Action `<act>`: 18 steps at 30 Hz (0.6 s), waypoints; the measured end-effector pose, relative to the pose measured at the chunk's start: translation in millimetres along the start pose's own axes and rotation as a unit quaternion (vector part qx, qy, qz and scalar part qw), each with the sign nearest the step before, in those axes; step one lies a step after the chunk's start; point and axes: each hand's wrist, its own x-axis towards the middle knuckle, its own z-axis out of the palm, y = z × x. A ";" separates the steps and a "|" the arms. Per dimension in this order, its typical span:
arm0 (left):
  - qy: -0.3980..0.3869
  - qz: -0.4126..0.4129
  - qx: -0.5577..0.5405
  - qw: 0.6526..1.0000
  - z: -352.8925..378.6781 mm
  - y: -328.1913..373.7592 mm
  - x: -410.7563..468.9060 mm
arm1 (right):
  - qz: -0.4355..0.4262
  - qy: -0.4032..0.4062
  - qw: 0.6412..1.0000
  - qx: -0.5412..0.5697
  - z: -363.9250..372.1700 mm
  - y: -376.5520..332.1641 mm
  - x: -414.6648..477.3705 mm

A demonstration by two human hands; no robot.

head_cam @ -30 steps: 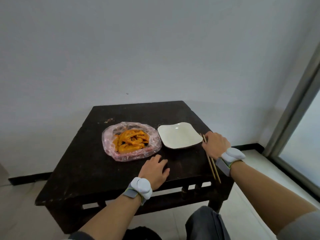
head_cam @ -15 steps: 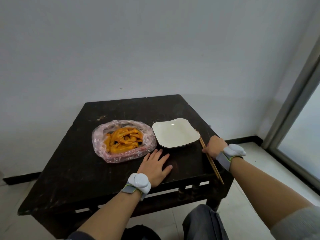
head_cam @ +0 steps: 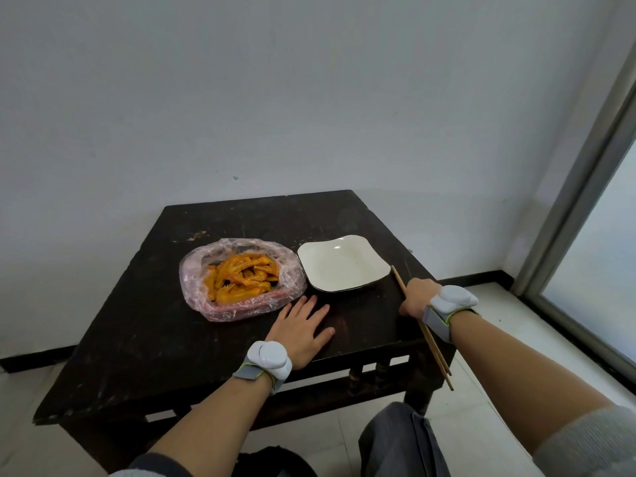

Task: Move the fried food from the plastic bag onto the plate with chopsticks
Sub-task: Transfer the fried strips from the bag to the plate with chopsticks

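Observation:
A clear pinkish plastic bag (head_cam: 206, 297) lies open on the dark wooden table (head_cam: 144, 339), with orange fried food (head_cam: 242, 277) piled inside. To its right sits a square white plate (head_cam: 340, 265) with nothing on it. My right hand (head_cam: 418, 297) is closed around a pair of wooden chopsticks (head_cam: 435, 349) at the table's right edge; their long ends reach past the front edge. My left hand (head_cam: 301, 330) rests flat on the table, fingers spread, just in front of the bag and not touching it.
The table stands against a white wall. A window frame (head_cam: 581, 187) runs along the right side, with tiled floor (head_cam: 516, 339) below it. My knee in grey trousers (head_cam: 399, 438) is at the table's front right.
My right hand has slid back along the chopsticks toward me and closed on them. The left hand stays flat on the table. The camera has tilted slightly.

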 end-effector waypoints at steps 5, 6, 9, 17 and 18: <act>0.001 -0.001 0.001 1.000 -1.2 -7.2 -15.8 | 0.014 -0.049 0.974 0.220 -4.2 9.0 -8.3; -0.001 -0.001 0.000 1.000 -0.8 -8.7 -17.3 | 0.019 -0.069 0.951 0.300 -6.9 12.5 -7.6; 0.001 -0.007 0.002 1.000 -1.7 -14.8 -29.9 | 0.033 -0.117 0.869 0.479 -20.3 11.2 -12.9; 0.037 -0.025 0.005 0.999 -9.4 -30.5 -52.8 | 0.060 -0.241 0.732 0.634 -30.3 -10.6 -25.0; 0.047 -0.029 0.004 0.998 -10.3 -33.3 -55.8 | 0.067 -0.247 0.709 0.657 -29.0 -13.2 -26.8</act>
